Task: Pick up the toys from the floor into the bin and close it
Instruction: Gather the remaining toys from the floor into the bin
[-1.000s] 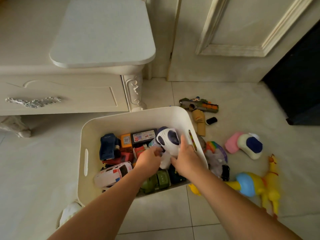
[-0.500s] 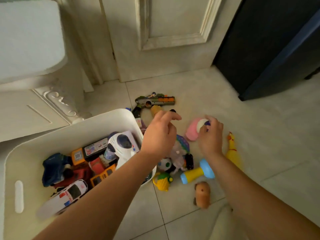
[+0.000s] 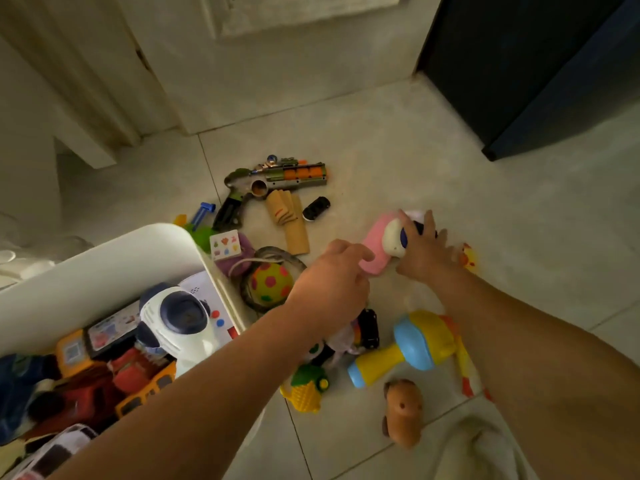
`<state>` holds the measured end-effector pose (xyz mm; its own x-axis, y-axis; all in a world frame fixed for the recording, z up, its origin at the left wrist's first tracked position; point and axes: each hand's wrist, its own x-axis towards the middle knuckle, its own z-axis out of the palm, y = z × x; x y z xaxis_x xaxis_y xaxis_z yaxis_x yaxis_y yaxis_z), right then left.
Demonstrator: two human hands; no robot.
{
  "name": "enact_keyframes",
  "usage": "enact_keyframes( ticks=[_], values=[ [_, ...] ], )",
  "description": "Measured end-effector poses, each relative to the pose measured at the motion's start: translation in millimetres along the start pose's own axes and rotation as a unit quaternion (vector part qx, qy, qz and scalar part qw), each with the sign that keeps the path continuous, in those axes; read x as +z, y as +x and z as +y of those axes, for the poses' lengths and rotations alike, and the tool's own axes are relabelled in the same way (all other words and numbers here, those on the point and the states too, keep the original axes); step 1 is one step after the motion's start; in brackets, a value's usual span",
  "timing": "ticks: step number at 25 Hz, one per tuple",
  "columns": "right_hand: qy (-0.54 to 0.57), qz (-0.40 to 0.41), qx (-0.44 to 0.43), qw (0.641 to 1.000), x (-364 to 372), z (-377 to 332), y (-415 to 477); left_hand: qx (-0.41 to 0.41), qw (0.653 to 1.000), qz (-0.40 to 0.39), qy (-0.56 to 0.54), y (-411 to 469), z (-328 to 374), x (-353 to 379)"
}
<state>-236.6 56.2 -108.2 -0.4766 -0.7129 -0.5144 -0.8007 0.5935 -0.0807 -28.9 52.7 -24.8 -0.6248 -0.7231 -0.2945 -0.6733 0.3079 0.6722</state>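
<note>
On the pale tiled floor, the right hand is gripping a white-and-blue toy; the left hand, loosely curled, is touching the pink toy beside it.

A pale, glossy tiled floor with thin dark grout lines filled most of the view. Along the far side stood a cream-painted panelled door with raised moulding, and just left of it a cream door frame with vertical ridges ran down to the tiles. At the upper right a dark navy, flat-fronted cabinet rested on the floor, while a crumpled piece of off-white cloth lay at the lower right edge.
</note>
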Motion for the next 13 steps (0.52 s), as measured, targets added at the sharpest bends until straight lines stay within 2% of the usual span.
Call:
enact_keyframes(
  ticks=[1, 4, 6, 9, 11, 13],
  values=[
    [0.010, 0.011, 0.003, 1.000, 7, -4, 3, -0.010, 1.000, -0.021, 0.007, 4, -2, 1],
    [0.026, 0.110, 0.003, 0.994, 24, -4, -1, -0.040, 0.998, -0.052, 0.008, 12, -6, 0],
    [0.036, 0.133, -0.014, 0.990, 26, 4, -10, -0.054, 0.996, -0.067, 0.014, 14, -10, 0],
    [0.088, 0.165, -0.066, 0.980, 22, 12, -28, -0.124, 0.990, -0.044, -0.050, 9, -13, 0],
    [0.247, 0.174, -0.094, 0.949, 15, 7, -47, -0.148, 0.984, -0.038, -0.092, 5, -11, -1],
    [0.463, 0.117, -0.109, 0.872, -4, -6, -76, -0.162, 0.966, -0.046, -0.197, -5, -5, -8]
  ],
)
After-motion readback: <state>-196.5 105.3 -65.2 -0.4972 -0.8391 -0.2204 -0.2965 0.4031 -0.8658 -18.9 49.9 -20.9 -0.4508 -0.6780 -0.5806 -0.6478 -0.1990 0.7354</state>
